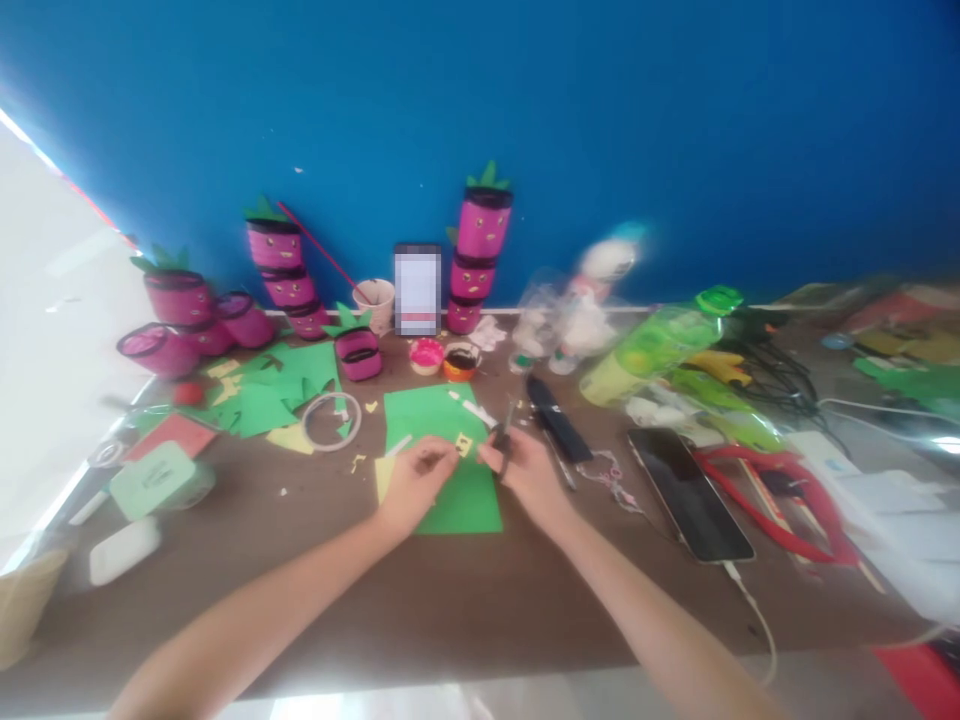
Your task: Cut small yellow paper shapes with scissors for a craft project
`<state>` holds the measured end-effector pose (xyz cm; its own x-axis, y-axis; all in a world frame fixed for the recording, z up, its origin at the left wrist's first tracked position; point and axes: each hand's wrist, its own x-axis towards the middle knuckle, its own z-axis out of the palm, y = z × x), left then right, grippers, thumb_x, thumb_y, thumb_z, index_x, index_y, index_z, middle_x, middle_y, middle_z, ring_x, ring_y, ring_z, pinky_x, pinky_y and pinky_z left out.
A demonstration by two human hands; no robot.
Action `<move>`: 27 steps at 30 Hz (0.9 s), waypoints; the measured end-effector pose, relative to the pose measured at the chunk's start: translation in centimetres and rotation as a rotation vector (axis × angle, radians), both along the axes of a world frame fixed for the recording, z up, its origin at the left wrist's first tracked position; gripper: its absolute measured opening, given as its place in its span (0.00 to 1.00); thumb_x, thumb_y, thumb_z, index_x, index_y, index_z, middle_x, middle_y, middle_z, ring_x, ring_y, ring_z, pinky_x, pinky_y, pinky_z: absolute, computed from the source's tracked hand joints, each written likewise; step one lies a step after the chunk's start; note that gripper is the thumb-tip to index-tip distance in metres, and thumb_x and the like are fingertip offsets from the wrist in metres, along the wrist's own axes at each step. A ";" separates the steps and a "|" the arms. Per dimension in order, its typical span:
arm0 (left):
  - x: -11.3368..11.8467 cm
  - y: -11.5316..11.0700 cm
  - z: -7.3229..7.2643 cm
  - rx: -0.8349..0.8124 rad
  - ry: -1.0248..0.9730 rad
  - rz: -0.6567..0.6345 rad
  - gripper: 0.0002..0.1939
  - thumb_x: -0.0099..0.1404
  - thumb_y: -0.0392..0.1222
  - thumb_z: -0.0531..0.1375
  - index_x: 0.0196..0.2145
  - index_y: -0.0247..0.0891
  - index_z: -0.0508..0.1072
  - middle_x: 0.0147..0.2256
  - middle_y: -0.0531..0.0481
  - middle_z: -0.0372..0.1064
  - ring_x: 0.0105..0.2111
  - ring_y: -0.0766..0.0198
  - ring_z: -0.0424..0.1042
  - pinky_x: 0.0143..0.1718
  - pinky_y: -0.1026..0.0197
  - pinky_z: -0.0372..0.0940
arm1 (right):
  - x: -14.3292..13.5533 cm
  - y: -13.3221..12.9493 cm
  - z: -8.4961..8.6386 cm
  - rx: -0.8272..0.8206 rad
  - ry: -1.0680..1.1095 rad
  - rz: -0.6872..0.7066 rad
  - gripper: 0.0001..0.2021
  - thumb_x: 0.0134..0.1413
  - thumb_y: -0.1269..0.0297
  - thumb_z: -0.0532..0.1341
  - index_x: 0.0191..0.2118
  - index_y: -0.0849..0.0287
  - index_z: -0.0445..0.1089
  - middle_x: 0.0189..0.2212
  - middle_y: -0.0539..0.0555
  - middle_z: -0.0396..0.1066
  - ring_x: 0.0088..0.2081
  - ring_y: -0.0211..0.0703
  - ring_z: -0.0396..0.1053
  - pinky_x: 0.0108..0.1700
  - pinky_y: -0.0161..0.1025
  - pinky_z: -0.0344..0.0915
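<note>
My left hand (418,478) is closed, thumb and finger pinching a small yellow paper piece (464,444) with dark marks on it. Close by on the right, my right hand (531,478) is wrapped round small scissors (504,436), whose dark handles and upward-pointing blades are blurred. Both hands are over a green paper sheet (461,505) lying on the brown table. Just beyond them lies a white pen-like stick (471,407). Part of a yellow sheet (383,476) shows beside my left hand.
Pink segmented figures with green leafy tops (484,225) stand along the blue wall. Paint cups (427,356) and a propped phone (418,290) are behind the sheet. A tape ring (307,425) and green scraps lie left; a black phone (690,495) and green bottle (652,345) are right.
</note>
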<state>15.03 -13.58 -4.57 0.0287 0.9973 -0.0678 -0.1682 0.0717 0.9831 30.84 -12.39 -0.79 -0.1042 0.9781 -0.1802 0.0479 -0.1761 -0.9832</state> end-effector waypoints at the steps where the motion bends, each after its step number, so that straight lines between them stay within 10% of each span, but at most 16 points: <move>1: 0.0 0.2 -0.1 -0.035 -0.028 0.034 0.08 0.53 0.43 0.62 0.23 0.36 0.73 0.26 0.52 0.67 0.27 0.68 0.64 0.31 0.64 0.60 | 0.3 0.1 0.2 0.000 -0.019 0.053 0.16 0.38 0.54 0.66 0.24 0.60 0.62 0.19 0.46 0.62 0.23 0.35 0.60 0.27 0.34 0.56; 8: 0.0 0.7 -0.2 -0.195 -0.228 0.133 0.11 0.47 0.45 0.66 0.23 0.34 0.74 0.23 0.52 0.66 0.25 0.71 0.63 0.29 0.66 0.59 | 2.2 0.4 0.9 -0.040 -0.139 0.426 0.25 0.44 0.46 0.60 0.14 0.58 0.52 0.12 0.43 0.52 0.17 0.31 0.52 0.22 0.33 0.47; 27: -0.2 0.6 -0.4 -0.120 -0.134 0.064 0.10 0.50 0.45 0.64 0.22 0.35 0.73 0.23 0.53 0.65 0.25 0.71 0.62 0.29 0.66 0.59 | 2.0 0.4 0.9 -0.030 -0.193 0.559 0.18 0.51 0.60 0.56 0.14 0.60 0.57 0.11 0.45 0.57 0.17 0.32 0.55 0.23 0.33 0.51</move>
<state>14.82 -12.96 -5.00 -0.0179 0.9823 -0.1865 -0.3046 0.1723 0.9368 32.86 -12.01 0.09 -0.5654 0.7781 -0.2736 0.3185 -0.1000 -0.9426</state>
